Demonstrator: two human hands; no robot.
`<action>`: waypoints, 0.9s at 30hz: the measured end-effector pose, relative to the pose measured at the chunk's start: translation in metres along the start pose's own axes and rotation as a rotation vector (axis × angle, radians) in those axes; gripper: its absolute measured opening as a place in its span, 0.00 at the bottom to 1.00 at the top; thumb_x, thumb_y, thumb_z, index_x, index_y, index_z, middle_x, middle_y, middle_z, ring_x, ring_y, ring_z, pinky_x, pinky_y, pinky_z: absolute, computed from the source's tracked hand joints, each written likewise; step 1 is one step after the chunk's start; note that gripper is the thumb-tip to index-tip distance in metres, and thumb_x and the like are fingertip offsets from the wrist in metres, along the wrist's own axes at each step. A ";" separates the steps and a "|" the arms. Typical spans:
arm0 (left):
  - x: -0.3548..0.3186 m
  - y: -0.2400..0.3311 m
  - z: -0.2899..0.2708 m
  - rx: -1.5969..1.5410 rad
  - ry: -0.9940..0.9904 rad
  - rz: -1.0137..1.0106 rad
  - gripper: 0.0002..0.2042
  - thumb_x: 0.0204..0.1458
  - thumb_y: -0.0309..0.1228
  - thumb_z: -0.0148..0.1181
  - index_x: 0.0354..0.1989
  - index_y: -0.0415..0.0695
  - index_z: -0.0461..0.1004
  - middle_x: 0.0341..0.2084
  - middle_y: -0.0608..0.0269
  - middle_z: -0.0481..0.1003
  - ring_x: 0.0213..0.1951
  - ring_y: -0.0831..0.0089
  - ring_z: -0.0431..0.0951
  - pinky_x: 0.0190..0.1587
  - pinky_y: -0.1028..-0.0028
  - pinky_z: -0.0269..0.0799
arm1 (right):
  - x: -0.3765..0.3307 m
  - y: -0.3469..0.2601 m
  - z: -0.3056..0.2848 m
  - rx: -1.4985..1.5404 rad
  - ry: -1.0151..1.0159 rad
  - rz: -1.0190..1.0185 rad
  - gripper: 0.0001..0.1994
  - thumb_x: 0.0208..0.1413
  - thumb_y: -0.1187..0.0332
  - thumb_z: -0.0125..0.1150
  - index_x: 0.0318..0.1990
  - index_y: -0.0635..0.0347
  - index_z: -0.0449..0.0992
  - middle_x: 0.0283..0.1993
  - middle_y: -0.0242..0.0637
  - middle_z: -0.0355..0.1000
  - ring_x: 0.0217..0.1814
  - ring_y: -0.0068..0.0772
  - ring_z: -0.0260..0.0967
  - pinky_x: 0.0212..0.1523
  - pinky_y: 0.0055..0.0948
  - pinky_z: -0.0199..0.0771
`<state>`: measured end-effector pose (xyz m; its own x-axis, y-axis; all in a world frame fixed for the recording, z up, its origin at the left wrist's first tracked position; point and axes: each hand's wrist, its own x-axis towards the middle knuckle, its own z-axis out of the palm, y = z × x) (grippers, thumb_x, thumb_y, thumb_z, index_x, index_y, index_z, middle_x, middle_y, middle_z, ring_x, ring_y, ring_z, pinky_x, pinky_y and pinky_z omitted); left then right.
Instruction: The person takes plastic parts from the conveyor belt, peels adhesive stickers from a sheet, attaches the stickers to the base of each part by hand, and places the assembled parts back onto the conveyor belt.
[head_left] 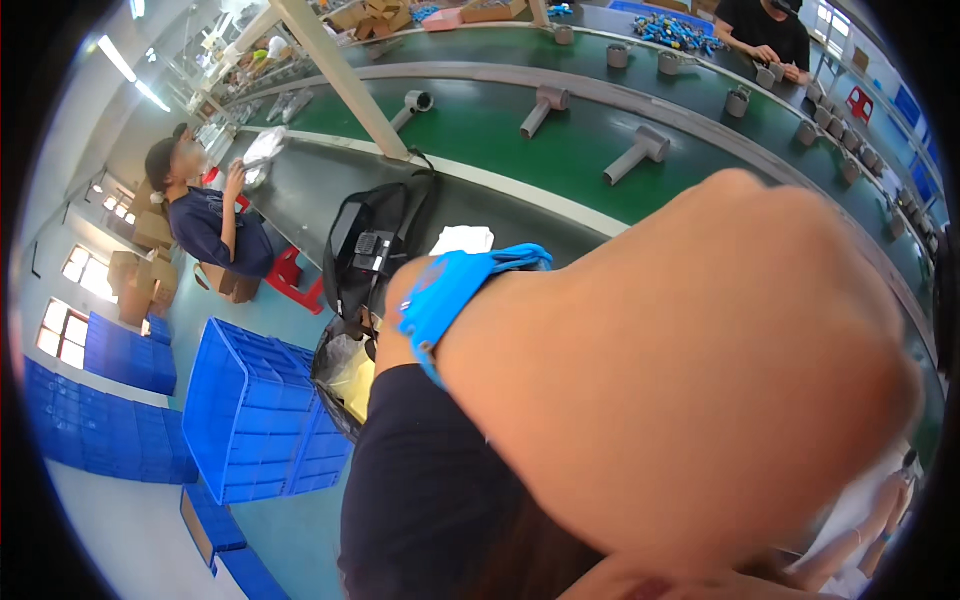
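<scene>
My left hand (720,350) fills the right half of the head view, very close and blurred. Its back and bent knuckles show; the fingers are hidden, so whether they hold anything cannot be told. A bright blue band (450,295) wraps the wrist, and a dark sleeve (430,470) covers the upper arm. I do not see my right hand for certain. Part of a bare limb (870,520) shows at the lower right, and whose it is cannot be told. Beyond my hand, grey T-shaped pipe fittings (640,155) lie on a green conveyor belt (470,110).
A black bag (365,240) and a white cloth (463,240) lie on the near bench. Blue crates (250,420) stand at left. A co-worker (215,215) holds clear plastic near a red stool (293,280); another person (765,40) handles grey cylindrical parts (737,102) across the belt.
</scene>
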<state>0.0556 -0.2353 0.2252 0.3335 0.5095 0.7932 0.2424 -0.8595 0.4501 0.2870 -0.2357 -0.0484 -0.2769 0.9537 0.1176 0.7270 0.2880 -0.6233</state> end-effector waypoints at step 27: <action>-0.200 -0.125 0.125 0.129 -0.039 -0.849 0.31 0.55 0.28 0.56 0.66 0.40 0.51 0.67 0.39 0.41 0.68 0.48 0.45 0.66 0.61 0.46 | 0.000 -0.019 -0.015 0.342 0.138 0.251 0.28 0.49 0.76 0.62 0.59 0.65 0.61 0.52 0.45 0.64 0.48 0.42 0.64 0.51 0.32 0.67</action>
<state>0.0728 -0.2247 -0.0410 0.0229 0.9809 0.1934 0.5247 -0.1764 0.8328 0.2826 -0.2402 -0.0245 -0.0154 0.9997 0.0176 0.5047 0.0230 -0.8630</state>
